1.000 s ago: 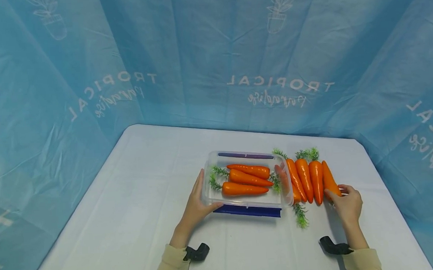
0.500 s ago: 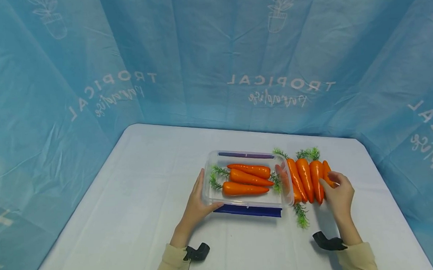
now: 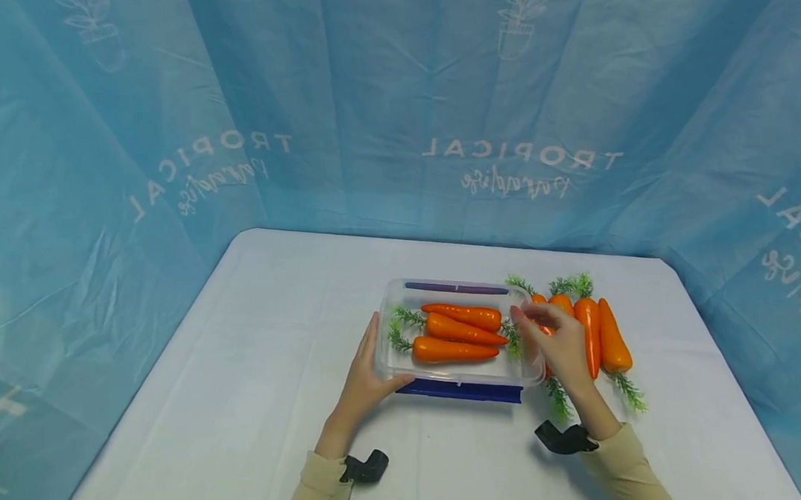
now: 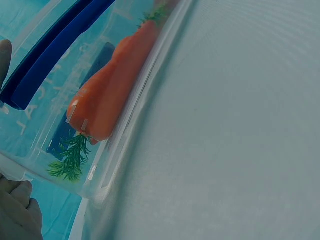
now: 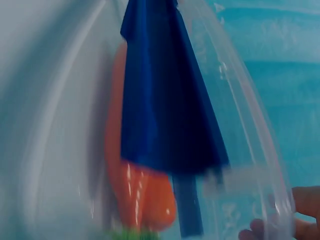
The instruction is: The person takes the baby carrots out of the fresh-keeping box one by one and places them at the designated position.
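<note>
A clear plastic food container [image 3: 456, 378] with blue side latches [image 3: 467, 390] stands on the table. Inside lie three glossy orange carrots [image 3: 455, 349] with leafy green tops, pointing in opposing directions. My left hand [image 3: 361, 382] grips the container's left end, thumb at the front corner and fingers along the side. At the right end, my right hand [image 3: 562, 343] has its thumb and fingers at the wall, partly covering the loose carrots behind it. In the right wrist view, fingertips [image 5: 302, 200] show at the container's edge, some through the clear plastic; that view is blurred.
More carrots lie side by side right of the container, among them a carrot [image 3: 591, 339] and the outermost carrot [image 3: 614, 339] with its leaves toward the front. A white cloth covers the table [image 3: 277, 337]. A blue printed curtain [image 3: 382, 131] hangs around it.
My right hand has let go of the outermost carrot, which now lies beside the row, and has moved left to the container's right end. The left hand and container stay in place.
</note>
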Tool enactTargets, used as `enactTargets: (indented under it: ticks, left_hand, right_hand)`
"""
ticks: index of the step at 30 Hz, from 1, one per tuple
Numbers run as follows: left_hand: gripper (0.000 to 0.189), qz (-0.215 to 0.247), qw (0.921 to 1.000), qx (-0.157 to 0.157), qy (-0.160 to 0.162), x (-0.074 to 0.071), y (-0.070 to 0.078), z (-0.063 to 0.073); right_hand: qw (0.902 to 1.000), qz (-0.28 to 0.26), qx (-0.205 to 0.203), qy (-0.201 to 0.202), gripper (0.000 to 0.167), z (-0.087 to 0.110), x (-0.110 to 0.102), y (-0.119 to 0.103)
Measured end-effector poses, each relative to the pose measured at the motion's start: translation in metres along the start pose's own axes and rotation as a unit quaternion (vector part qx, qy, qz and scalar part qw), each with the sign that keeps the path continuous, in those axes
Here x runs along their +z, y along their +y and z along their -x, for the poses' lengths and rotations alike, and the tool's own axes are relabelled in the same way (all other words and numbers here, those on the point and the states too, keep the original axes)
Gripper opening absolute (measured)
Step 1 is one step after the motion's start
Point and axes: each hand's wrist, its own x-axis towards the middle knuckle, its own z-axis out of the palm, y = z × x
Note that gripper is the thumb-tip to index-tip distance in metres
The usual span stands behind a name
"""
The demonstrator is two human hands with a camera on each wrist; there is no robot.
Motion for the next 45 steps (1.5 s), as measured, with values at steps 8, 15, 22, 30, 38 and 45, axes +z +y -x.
enactTargets:
  ticks: [8, 15, 22, 30, 38, 45]
  left_hand:
    - [0.116, -0.006, 1.0000, 0.004, 0.002, 0.000, 0.001, 0.001]
    - [0.116, 0.005, 1.0000, 0.001, -0.002, 0.002, 0.001, 0.001]
    - [0.116, -0.002, 1.0000, 0.007, 0.001, 0.003, 0.001, 0.001]
    - [0.116, 0.002, 1.0000, 0.000, 0.001, 0.000, 0.002, 0.000]
    - [0.116, 0.000, 1.0000, 0.004, 0.003, 0.000, 0.002, 0.000]
    - [0.116, -0.004, 1.0000, -0.006, 0.003, 0.000, 0.003, -0.001]
  right_hand:
    - [0.9975, -0.022, -0.025, -0.063, 0.024, -0.004, 0.029, -0.006]
    - [0.9905, 0.014, -0.076, -0.114, 0.025, -0.013, 0.046, -0.011]
    - [0.9818, 0.080, -0.088, -0.148, 0.025, -0.014, 0.051, -0.007]
    - [0.9687, 0.075, -0.059, -0.229, 0.027, -0.013, 0.056, -0.003]
    - [0.9550, 0.086, -0.037, -0.282, 0.026, -0.014, 0.058, -0.002]
    - [0.9411, 0.103, -0.048, -0.318, 0.025, -0.015, 0.058, -0.001]
